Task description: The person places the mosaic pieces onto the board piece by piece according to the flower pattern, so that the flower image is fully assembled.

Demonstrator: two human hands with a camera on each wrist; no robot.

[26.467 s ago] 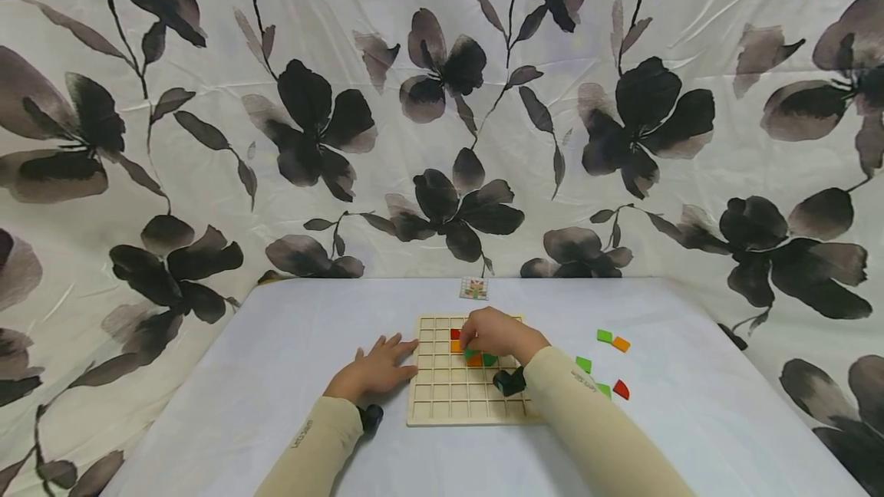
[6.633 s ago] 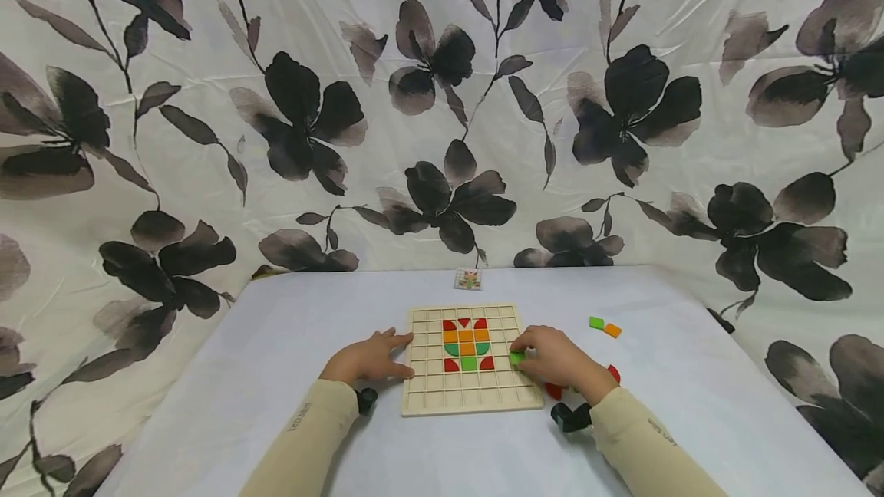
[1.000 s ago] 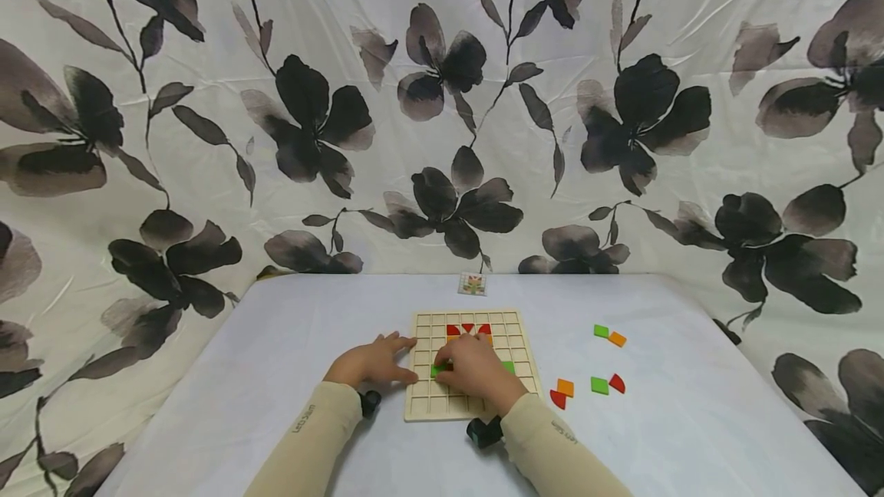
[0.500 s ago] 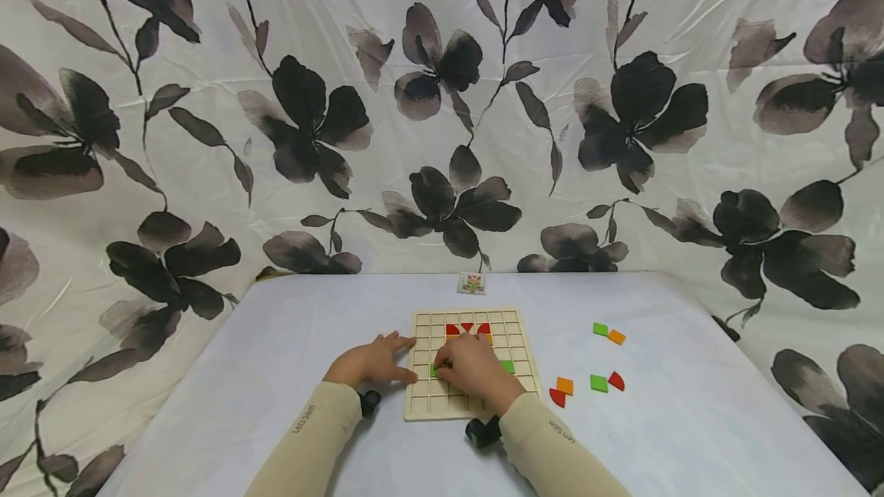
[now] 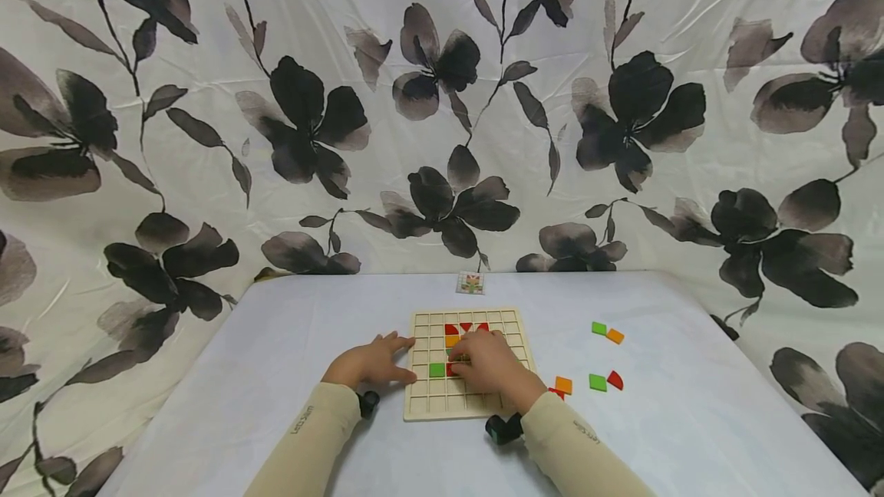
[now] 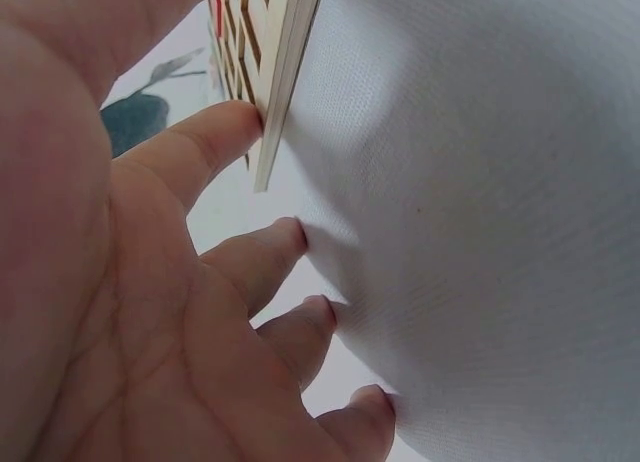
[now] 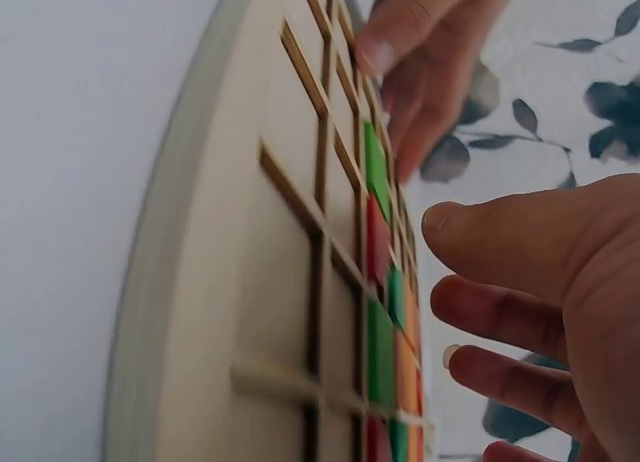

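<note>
A wooden grid board (image 5: 423,402) lies on the white table with red, orange and green tiles in its middle cells. My left hand (image 5: 395,356) rests flat beside it. Its fingertips press the cloth and the index finger (image 6: 225,132) touches the board's edge (image 6: 283,82). My right hand (image 5: 471,354) hovers over the tiles in the board's centre with thumb (image 7: 520,252) and fingers straight and nothing in them. A green square tile (image 5: 437,369) sits uncovered in a cell left of that hand. Red tiles (image 5: 452,328) fill part of the top row of the pattern.
Loose tiles lie right of the board: a green (image 5: 598,327) and an orange one (image 5: 615,336) further back, and orange (image 5: 563,385), green (image 5: 597,382) and red (image 5: 615,380) ones nearer. A small picture card (image 5: 472,283) stands at the table's far edge. Floral cloth hangs behind.
My right hand has slid to the right off the green tile at the pattern's left, leaving it in its cell. The left hand has stayed put.
</note>
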